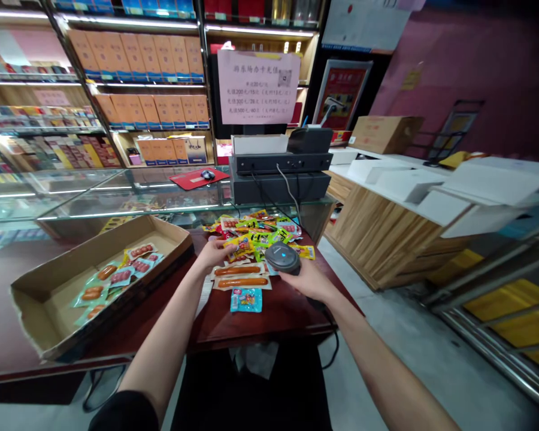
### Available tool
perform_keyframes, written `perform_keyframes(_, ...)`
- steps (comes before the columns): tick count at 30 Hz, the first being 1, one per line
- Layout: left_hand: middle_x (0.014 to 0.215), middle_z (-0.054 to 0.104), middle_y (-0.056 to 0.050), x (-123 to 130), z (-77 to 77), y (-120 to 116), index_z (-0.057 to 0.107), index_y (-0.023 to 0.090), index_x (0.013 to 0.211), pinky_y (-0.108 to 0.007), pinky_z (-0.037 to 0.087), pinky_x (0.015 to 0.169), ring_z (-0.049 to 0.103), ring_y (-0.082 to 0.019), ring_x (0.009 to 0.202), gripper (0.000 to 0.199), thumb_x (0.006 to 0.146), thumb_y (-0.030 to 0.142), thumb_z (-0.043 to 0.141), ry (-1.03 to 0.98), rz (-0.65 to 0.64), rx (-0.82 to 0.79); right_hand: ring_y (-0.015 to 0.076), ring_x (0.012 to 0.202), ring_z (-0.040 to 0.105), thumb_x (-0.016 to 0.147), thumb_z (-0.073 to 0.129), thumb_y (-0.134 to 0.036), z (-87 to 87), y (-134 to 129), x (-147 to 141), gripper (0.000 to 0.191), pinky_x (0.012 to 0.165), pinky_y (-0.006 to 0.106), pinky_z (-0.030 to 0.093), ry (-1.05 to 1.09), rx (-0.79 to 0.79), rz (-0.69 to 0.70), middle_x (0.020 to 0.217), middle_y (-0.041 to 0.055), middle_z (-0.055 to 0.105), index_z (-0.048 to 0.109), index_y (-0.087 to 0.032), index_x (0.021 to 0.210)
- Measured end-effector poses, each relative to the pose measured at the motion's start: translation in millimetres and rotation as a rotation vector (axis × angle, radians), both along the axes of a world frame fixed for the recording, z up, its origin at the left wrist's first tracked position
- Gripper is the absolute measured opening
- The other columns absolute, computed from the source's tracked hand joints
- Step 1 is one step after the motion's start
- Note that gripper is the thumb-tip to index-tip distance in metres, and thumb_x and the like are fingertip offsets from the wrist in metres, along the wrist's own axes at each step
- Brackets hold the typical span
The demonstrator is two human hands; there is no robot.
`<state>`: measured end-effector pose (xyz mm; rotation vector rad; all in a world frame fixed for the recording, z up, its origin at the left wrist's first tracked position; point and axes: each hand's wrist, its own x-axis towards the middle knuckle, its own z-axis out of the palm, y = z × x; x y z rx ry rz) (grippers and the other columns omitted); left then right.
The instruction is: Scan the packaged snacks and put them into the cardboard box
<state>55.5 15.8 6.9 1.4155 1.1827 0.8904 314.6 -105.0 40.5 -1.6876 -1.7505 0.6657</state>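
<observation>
My right hand (pixel 309 279) is wrapped round a dark grey barcode scanner (pixel 282 257) with a small blue light on top. With my left hand (pixel 214 254) I pinch a yellow snack packet (pixel 239 246) by its left end, at the edge of a pile of colourful snack packets (pixel 263 230). Two long wrapped sausages (pixel 240 281) lie side by side just below my hands. Closer to me is a light-blue packet (pixel 246 300), flat on the dark red table (pixel 269 320). The scanner hides part of the pile.
An open cardboard box (pixel 40 317) at the left holds several wrapped sausages (pixel 117 276). Behind the pile stand a glass counter (pixel 161 200), a black cash drawer (pixel 278 187) with cables and a red mouse pad (pixel 197 178). A wooden counter (pixel 381 233) is at the right.
</observation>
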Motion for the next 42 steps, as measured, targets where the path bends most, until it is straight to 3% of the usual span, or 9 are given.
perform_keyframes(4,0.078,0.071,-0.009,-15,7.2,-16,0.071,0.010,0.082,-0.025,0.051,0.060,0.064,-0.015,0.066,0.038,0.057,0.035,0.085,-0.244,-0.011,-0.191,0.0221,0.062,0.068,0.072,0.067,-0.033,1.1,0,-22,0.028,0.059,0.029,0.051,0.038,0.014,0.064,0.062,0.0030,0.070,0.072,-0.016,0.095)
perform_keyframes(10,0.085,0.073,-0.005,-20,13.0,-38,0.066,0.016,0.099,-0.027,0.055,0.064,0.067,-0.015,0.070,0.047,0.055,0.011,0.082,-0.472,0.105,-0.198,0.0257,0.085,0.070,0.072,0.068,-0.030,0.1,6,-53,0.025,0.074,0.033,0.054,0.075,0.070,0.174,0.080,0.0046,0.075,0.073,-0.019,0.094)
perform_keyframes(19,0.082,0.070,-0.005,-21,-0.2,-33,0.062,0.011,0.086,-0.026,0.055,0.062,0.067,-0.015,0.067,0.038,0.056,0.017,0.084,-0.426,0.189,-0.139,0.0244,0.094,0.069,0.074,0.068,-0.030,-11.7,16,-63,0.037,0.087,0.036,0.053,0.081,0.064,0.267,0.104,0.0068,0.074,0.070,-0.017,0.108)
perform_keyframes(26,0.075,0.066,0.002,-21,1.1,-39,0.051,0.015,0.086,-0.029,0.058,0.058,0.068,-0.015,0.062,0.043,0.057,0.011,0.082,-0.469,0.227,-0.127,0.0240,0.090,0.069,0.075,0.067,-0.030,-14.1,16,-64,0.035,0.084,0.036,0.053,0.069,0.063,0.268,0.100,0.0059,0.075,0.071,-0.017,0.107)
perform_keyframes(34,0.082,0.069,-0.003,-21,5.0,-42,0.050,0.015,0.088,-0.029,0.059,0.060,0.071,-0.018,0.068,0.045,0.057,0.011,0.083,-0.495,0.156,-0.136,0.0248,0.096,0.069,0.074,0.069,-0.029,-13.6,16,-62,0.038,0.089,0.038,0.052,0.082,0.073,0.268,0.104,0.0062,0.074,0.070,-0.018,0.110)
perform_keyframes(42,0.080,0.067,-0.001,-17,4.7,-41,0.051,0.015,0.089,-0.029,0.059,0.059,0.068,-0.014,0.066,0.038,0.061,0.007,0.076,-0.481,0.170,-0.127,0.0259,0.094,0.069,0.074,0.068,-0.028,-4.6,12,-62,0.033,0.086,0.038,0.053,0.084,0.086,0.266,0.102,0.0064,0.075,0.071,-0.017,0.105)
